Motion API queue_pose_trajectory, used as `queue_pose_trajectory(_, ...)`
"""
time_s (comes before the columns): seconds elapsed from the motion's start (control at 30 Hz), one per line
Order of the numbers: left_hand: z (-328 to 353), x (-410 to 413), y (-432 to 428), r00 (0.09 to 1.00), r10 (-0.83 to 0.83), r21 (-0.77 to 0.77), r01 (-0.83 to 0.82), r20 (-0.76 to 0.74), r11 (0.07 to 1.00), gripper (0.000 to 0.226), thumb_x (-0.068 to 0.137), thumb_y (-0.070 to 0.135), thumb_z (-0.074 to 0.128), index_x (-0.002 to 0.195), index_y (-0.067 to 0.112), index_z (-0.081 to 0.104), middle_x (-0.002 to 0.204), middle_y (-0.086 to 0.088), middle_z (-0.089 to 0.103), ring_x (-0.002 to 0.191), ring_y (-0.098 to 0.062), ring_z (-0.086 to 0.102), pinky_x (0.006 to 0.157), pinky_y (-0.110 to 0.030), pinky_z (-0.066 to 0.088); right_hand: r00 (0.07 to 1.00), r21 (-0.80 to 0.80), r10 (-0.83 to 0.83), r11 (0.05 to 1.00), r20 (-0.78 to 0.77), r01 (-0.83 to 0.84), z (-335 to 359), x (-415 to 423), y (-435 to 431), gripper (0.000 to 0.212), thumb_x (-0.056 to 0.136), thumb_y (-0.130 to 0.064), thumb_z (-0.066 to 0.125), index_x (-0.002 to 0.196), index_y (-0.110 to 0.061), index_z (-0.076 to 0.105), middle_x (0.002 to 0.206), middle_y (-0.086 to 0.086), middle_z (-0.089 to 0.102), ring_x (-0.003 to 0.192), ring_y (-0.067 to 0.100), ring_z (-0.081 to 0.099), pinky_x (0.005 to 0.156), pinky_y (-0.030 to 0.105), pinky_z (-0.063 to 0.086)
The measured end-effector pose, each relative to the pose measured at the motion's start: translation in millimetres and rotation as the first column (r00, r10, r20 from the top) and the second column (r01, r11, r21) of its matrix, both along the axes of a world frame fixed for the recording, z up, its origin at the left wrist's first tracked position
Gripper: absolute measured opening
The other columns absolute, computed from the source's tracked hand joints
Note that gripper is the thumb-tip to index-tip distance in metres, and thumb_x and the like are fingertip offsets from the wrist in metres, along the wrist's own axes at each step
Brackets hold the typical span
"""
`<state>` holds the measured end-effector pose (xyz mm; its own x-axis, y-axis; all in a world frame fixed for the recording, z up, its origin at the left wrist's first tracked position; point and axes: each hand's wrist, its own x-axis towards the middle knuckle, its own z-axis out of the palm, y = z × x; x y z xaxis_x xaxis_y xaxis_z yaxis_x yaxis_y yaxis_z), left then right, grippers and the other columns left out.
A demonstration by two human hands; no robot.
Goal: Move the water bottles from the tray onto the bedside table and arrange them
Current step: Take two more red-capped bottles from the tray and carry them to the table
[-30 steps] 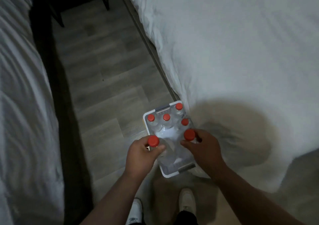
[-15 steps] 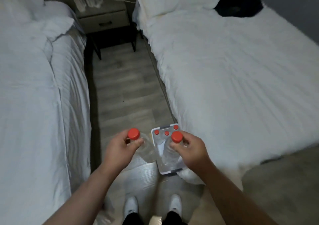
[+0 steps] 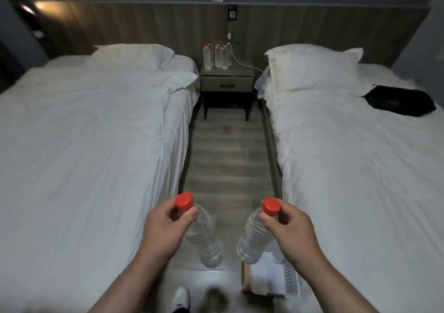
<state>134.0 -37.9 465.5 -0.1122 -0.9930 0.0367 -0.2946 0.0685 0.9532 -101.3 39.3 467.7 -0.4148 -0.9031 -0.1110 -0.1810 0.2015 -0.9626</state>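
Bare forearms, no sleeves – left hand (image 3: 163,231), right hand (image 3: 292,231) ungloved; white shoe (image 3: 180,298) below – dark trouser hem.

We observe red caps (image 3: 184,201) on clear ribbed water bottles (image 3: 203,238), white bed linen (image 3: 84,144), a grey wood-grain floor (image 3: 225,159), a black cloth (image 3: 401,101), and a white perforated tray (image 3: 289,279).

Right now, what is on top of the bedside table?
On the bedside table, several clear water bottles with red caps stand clustered, a white cable beside them. The overlapping bottles hide their exact count.
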Motion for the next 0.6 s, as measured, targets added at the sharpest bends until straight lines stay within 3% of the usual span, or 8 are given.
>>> queue_pose_trajectory(0.1,0.9,44.5,-21.0,0.996,0.087,0.002,-0.087,0.002,0.996,0.012,0.073,0.024,0.077,0.081,0.031,0.070,0.090,0.017,0.071,0.077,0.002,0.066,0.071,-0.010,0.049,0.996,0.021,0.073,0.997,-0.047,-0.072,3.7,27.5,-30.7,0.024,0.078,-0.014,0.075,0.085,-0.036,0.070,0.087,-0.020,0.073,0.084,-0.002,0.067,0.081,0.023,0.050)
queue_pose_trajectory(0.17,-2.0,73.6,-42.2,0.992,0.123,-0.005,-0.123,0.007,0.992,0.026,0.079,0.009,0.076,0.087,0.033,0.069,0.094,0.023,0.070,0.084,0.004,0.066,0.073,-0.006,0.048,0.994,0.019,0.090,0.996,-0.062,-0.089,5.5,45.8,-54.3,0.027,0.078,-0.011,0.074,0.083,-0.038,0.069,0.087,-0.021,0.072,0.084,-0.003,0.066,0.080,0.023,0.049)
queue_pose_trajectory(0.27,-1.1,110.8,-78.3,0.992,0.128,-0.001,-0.128,0.009,0.992,0.032,0.079,0.003,0.074,0.089,0.034,0.069,0.097,0.030,0.068,0.085,0.010,0.064,0.074,-0.002,0.046,0.991,0.020,0.096,0.995,-0.094,-0.094,7.7,70.0,-90.8,0.027,0.080,-0.011,0.073,0.084,-0.037,0.069,0.088,-0.017,0.072,0.084,0.002,0.067,0.077,0.028,0.052)
queue_pose_trajectory(0.4,-0.4,147.4,-133.6,0.996,0.079,0.005,-0.080,0.036,0.997,0.031,0.073,0.012,0.081,0.082,0.040,0.071,0.088,0.031,0.069,0.083,0.011,0.063,0.072,-0.003,0.046,0.991,0.001,0.070,0.998,-0.117,-0.070,13.6,98.2,-136.3,0.023,0.082,-0.012,0.070,0.086,-0.035,0.067,0.091,-0.018,0.071,0.081,0.001,0.066,0.063,0.013,0.047)
queue_pose_trajectory(0.47,3.5,154.3,-157.6,0.998,0.056,0.011,-0.056,0.028,0.998,0.027,0.067,0.024,0.075,0.080,0.048,0.071,0.087,0.030,0.070,0.083,0.010,0.064,0.072,-0.004,0.047,0.992,-0.018,0.057,0.998,-0.114,-0.059,15.9,109.1,-155.4,0.023,0.081,-0.011,0.071,0.087,-0.033,0.068,0.091,-0.016,0.071,0.084,-0.001,0.065,0.070,0.009,0.047)
queue_pose_trajectory(0.6,1.0,149.4,-198.7,1.000,-0.010,0.002,0.010,0.029,1.000,0.036,0.075,0.006,0.079,0.078,0.041,0.071,0.086,0.029,0.070,0.082,0.010,0.063,0.072,-0.003,0.046,0.993,-0.016,0.027,0.999,-0.117,-0.029,21.2,116.8,-186.0,0.023,0.079,-0.008,0.072,0.087,-0.030,0.069,0.089,-0.015,0.071,0.081,-0.005,0.064,0.072,0.006,0.045)
